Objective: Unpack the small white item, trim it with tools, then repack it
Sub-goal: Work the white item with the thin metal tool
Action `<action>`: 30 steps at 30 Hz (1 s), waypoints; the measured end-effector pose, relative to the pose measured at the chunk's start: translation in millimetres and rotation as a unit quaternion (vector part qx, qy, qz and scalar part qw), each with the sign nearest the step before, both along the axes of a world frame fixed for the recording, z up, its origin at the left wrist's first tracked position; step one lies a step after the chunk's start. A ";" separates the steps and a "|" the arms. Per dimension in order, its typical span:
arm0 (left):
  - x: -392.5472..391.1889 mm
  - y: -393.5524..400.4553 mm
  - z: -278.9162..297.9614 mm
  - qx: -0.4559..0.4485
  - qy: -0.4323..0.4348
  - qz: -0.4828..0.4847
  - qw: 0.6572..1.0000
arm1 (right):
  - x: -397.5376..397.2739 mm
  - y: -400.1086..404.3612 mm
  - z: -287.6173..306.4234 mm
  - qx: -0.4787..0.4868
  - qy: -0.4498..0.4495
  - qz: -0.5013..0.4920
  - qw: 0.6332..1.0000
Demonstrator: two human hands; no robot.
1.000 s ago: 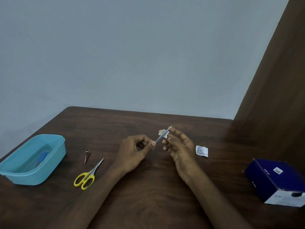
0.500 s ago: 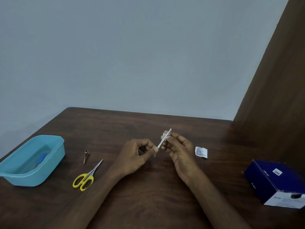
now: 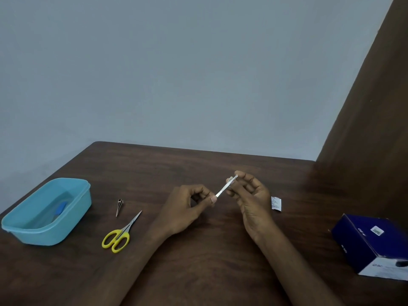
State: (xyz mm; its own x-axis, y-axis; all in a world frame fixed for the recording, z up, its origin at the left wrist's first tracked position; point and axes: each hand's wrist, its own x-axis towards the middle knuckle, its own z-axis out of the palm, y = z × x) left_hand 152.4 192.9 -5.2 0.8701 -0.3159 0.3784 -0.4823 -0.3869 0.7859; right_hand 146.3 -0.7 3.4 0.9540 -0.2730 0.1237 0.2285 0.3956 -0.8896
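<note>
**A:** Where does your work stand at this point?

**B:** Your left hand [image 3: 187, 206] pinches the near end of a thin white strip [image 3: 225, 187], thumb and forefinger closed on it. Your right hand [image 3: 249, 195] has its fingers curled round the far end, where a small bit of white material sits. Both hands are raised above the middle of the table [image 3: 198, 272]. Whether the strip is the small white item itself or a slim tool working on it, I cannot tell; it is too small to judge.

**A:** So how do I handle this step well?

**B:** Keep both pinches light but firm, and hold the strip straight between your hands so it doesn't bend. If you mean to trim it, I'd free one hand first: let the right hand hold the strip alone, then reach with the left for the yellow-handled scissors [image 3: 119, 235], lying toward the left near edge, or the small metal tool [image 3: 119, 206] just beyond them.

**A:** And the packaging?

**B:** A torn white wrapper [image 3: 276, 203] lies just right of your right hand. Leave it there for repacking. The blue tub [image 3: 72, 217] sits at the left edge, the dark blue box [image 3: 362, 246] near the right edge; neither is in your way.
</note>
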 end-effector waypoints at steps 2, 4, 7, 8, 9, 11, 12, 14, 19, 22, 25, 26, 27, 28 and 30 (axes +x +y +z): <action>2.0 0.4 -2.2 0.001 -0.004 0.003 1.000 | 1.2 -2.1 -0.4 -0.002 -0.005 -0.017 1.000; 2.8 0.7 -3.5 0.006 -0.013 0.003 1.000 | 2.0 -3.1 -0.5 0.003 -0.004 -0.030 1.000; 2.6 0.8 -4.2 0.005 -0.019 0.001 1.000 | 2.5 -2.5 0.8 0.027 0.001 -0.040 0.999; 2.5 0.7 -3.8 0.005 -0.020 0.002 1.000 | 2.3 -2.1 2.1 0.039 0.005 -0.042 0.998; 2.7 0.5 -3.5 0.007 -0.019 0.002 1.000 | 2.0 -1.9 3.0 0.049 0.008 -0.043 0.998; 3.0 0.1 -3.7 0.008 -0.017 0.004 1.000 | 2.0 -2.4 3.0 0.052 0.008 -0.045 0.998; 3.2 -0.1 -3.9 0.007 -0.016 0.005 1.000 | 1.8 -2.4 2.9 0.044 0.008 -0.047 0.998; 4.0 -0.4 -4.4 0.003 -0.011 0.005 1.000 | 2.6 -2.2 2.0 0.028 0.007 -0.055 0.998; 2.7 -1.5 -3.0 -0.005 -0.011 0.000 1.000 | 4.5 -2.1 -0.1 0.034 -0.002 -0.067 0.997; 2.3 -0.8 -2.0 0.003 -0.020 -0.005 1.000 | 2.9 -2.1 0.2 0.062 -0.007 -0.063 0.996; 2.9 -0.8 -2.0 0.016 -0.023 0.000 1.000 | 3.4 -1.8 1.4 0.065 0.001 -0.064 0.996; 3.1 -0.1 -1.8 0.019 -0.023 0.003 1.000 | 4.0 -1.0 0.3 0.053 0.007 -0.062 0.997; 3.2 0.1 -1.8 0.019 -0.024 0.006 1.000 | 4.8 -0.6 -1.2 0.040 0.012 -0.059 0.997; 3.2 0.0 -1.8 0.017 -0.024 0.007 1.000 | 5.2 -0.1 -2.9 0.029 0.018 -0.053 0.998; 3.2 -0.2 -1.6 0.017 -0.024 0.007 1.000 | 5.3 1.8 -6.5 0.008 0.032 -0.033 0.999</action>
